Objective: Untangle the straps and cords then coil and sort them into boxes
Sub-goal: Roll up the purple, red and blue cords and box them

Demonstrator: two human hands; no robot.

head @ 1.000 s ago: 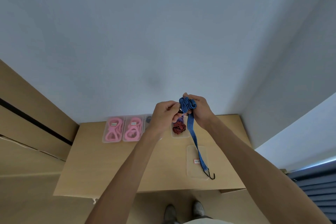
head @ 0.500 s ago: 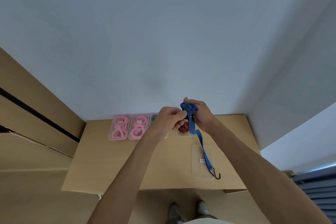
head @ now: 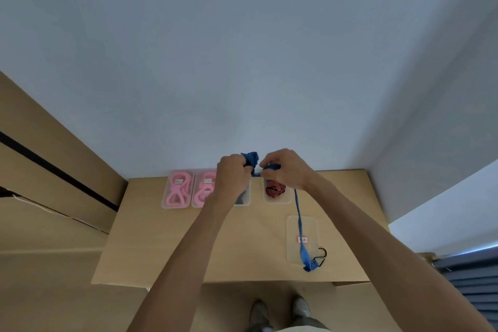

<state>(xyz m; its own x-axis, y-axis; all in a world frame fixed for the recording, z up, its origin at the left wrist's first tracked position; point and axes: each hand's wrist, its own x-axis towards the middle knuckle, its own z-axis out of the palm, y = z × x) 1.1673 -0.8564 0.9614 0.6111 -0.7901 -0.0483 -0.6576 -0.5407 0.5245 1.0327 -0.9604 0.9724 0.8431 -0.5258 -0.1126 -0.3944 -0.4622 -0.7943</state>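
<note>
Centrally, head view: left hand (head: 232, 176) and right hand (head: 286, 170), fingers curled, both grip the coiled part of a blue striped cord (head: 298, 219) above the wooden table (head: 151, 237); its tail hangs toward 5 o'clock, its hook end (head: 320, 256) at an empty clear box (head: 292, 250); red cord (head: 274, 188) boxed at 6 o'clock of the right hand; two pink cords (head: 177, 191) boxed at 9 o'clock

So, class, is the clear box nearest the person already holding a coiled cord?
No: the nearest clear box holds no coil; only the blue strap hangs across it.
</note>
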